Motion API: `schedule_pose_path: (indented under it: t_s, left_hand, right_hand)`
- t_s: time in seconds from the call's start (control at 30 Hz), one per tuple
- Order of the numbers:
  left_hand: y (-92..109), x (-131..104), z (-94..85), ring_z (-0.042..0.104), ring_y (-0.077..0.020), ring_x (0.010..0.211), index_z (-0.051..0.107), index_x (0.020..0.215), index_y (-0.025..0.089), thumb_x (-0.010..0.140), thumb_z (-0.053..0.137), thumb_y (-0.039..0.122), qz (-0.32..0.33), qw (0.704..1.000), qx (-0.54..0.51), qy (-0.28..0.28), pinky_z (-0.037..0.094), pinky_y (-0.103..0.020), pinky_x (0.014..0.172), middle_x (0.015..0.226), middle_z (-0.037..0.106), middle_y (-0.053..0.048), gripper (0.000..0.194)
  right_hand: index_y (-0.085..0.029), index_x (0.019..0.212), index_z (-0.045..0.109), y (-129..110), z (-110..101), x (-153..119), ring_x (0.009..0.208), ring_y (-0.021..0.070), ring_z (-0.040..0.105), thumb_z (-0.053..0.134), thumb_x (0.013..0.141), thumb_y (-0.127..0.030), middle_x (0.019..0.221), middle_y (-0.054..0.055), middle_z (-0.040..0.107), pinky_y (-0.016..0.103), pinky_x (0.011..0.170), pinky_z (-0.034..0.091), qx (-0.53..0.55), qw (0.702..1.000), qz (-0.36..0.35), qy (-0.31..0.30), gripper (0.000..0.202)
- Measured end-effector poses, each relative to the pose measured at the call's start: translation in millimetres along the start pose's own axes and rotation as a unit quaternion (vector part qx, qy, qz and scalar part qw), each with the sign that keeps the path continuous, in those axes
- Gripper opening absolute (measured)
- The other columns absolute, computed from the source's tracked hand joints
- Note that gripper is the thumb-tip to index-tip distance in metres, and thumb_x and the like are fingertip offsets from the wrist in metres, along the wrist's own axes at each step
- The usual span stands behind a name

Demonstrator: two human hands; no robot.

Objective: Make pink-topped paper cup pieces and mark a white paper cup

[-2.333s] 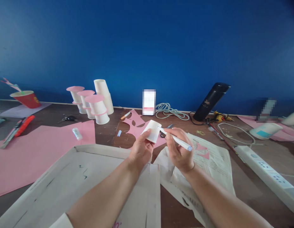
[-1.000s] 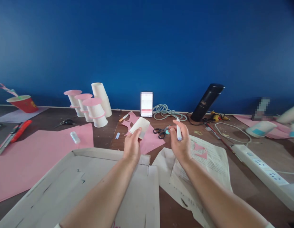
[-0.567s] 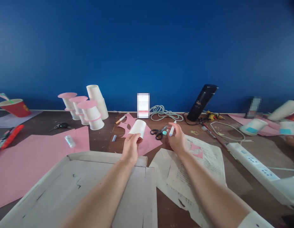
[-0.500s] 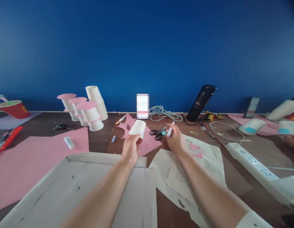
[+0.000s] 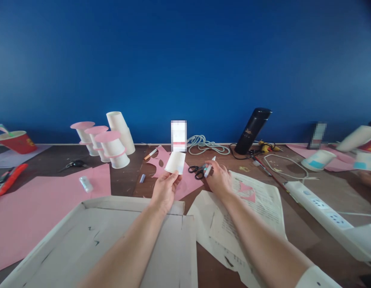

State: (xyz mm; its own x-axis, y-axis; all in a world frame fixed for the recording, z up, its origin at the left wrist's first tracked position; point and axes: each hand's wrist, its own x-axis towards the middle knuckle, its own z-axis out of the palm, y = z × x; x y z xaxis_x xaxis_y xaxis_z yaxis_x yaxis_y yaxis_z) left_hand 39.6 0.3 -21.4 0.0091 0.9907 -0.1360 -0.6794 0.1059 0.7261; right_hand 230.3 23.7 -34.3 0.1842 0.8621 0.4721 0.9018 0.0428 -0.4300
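Note:
My left hand grips a white paper cup near its lower edge, thumb in front, above cut pink paper. In my right hand is a slim white pen with a pale purple part, its narrow end pointing up; the fingers are closed around it. Black-handled scissors lie just left of that hand, partly hidden behind it. A small purple cap rests on the table to the left of the cup.
Paper cups stacked with pink discs and tall nested cups stand left. A cardboard tray sits in front. Printed sheets, a black bottle, a power strip and another person's hand are on the right.
The cup in my left hand has tilted slightly and shows more of its side. My right hand has shifted a little left, with the pen leaning more.

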Motion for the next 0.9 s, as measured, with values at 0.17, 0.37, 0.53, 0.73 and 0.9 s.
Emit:
schedule_pose_path:
  t_s: [0.17, 0.37, 0.53, 0.73, 0.9]
  left_hand:
    - [1.9, 0.0, 2.7, 0.063, -0.0098, 0.076, 0.068, 0.083, 0.008, 0.071, 0.073, 0.011, -0.01, 1.0, -0.022, 0.018, 0.052, -0.02, 0.075, 0.09, 0.068, -0.009, 0.013]
    - [3.4, -0.2, 3.1, 0.063, -0.0093, 0.075, 0.069, 0.084, 0.008, 0.075, 0.068, 0.008, -0.016, 0.999, -0.032, 0.023, 0.054, -0.019, 0.073, 0.091, 0.068, -0.009, 0.009]
    - [2.3, 0.5, 3.5, 0.063, -0.0092, 0.077, 0.07, 0.089, 0.008, 0.075, 0.069, 0.009, -0.018, 1.0, -0.022, 0.005, 0.054, -0.018, 0.073, 0.094, 0.068, -0.009, 0.015]
    - [2.2, 0.2, 4.2, 0.063, -0.009, 0.074, 0.07, 0.087, 0.008, 0.074, 0.07, 0.01, -0.025, 0.999, -0.016, 0.015, 0.053, -0.019, 0.073, 0.089, 0.068, -0.009, 0.014]
    - [-0.1, 2.9, 2.7, 0.063, -0.0095, 0.076, 0.07, 0.088, 0.009, 0.072, 0.071, 0.013, -0.023, 1.0, -0.017, 0.002, 0.052, -0.02, 0.077, 0.092, 0.069, -0.009, 0.016]
  right_hand:
    - [-0.033, 0.111, 0.06, -7.6, -5.1, -0.4, 0.107, 0.0247, 0.054, 0.05, 0.085, -0.029, 0.1, 0.004, 0.07, 0.04, 0.088, 0.034, -0.021, 0.998, 0.04, -0.051, 0.028]
    - [-0.032, 0.112, 0.059, -8.8, -6.4, 0.2, 0.112, 0.0243, 0.051, 0.048, 0.086, -0.029, 0.105, 0.002, 0.07, 0.04, 0.09, 0.03, -0.015, 0.997, 0.053, -0.058, 0.028]
    - [-0.032, 0.11, 0.06, -8.8, -4.3, 1.1, 0.113, 0.0241, 0.05, 0.049, 0.086, -0.027, 0.104, 0.001, 0.07, 0.04, 0.092, 0.029, -0.02, 0.996, 0.054, -0.066, 0.028]
    - [-0.031, 0.108, 0.062, -5.9, -4.3, 1.5, 0.11, 0.0266, 0.052, 0.05, 0.083, -0.023, 0.103, 0.002, 0.07, 0.044, 0.092, 0.033, -0.014, 0.998, 0.049, -0.044, 0.029]
    - [-0.025, 0.107, 0.061, -3.6, -4.8, 4.3, 0.102, 0.0254, 0.058, 0.059, 0.08, -0.028, 0.105, 0.005, 0.068, 0.042, 0.089, 0.042, 0.166, 0.984, 0.034, 0.045, 0.027]
